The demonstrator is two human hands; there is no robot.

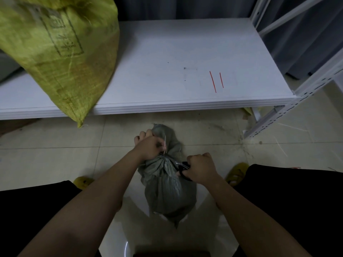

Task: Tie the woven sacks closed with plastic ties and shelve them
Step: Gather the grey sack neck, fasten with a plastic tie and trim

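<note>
A grey woven sack (167,191) stands on the floor between my knees, its neck gathered. My left hand (148,147) grips the bunched top of the sack, and a thin tie (164,143) sticks up beside its fingers. My right hand (199,168) holds black-handled scissors (183,168) with the blades pointing at the sack's neck. A yellow-green woven sack (61,52) lies on the white shelf (167,52), its corner hanging over the front edge. Two red plastic ties (216,81) lie on the shelf at the right.
The shelf's white perforated metal uprights (289,108) stand at the right. Pale floor tiles (55,164) with loose white strands (282,147) surround the sack. My yellow shoes (236,173) flank it. A dark curtain (185,8) hangs behind the shelf.
</note>
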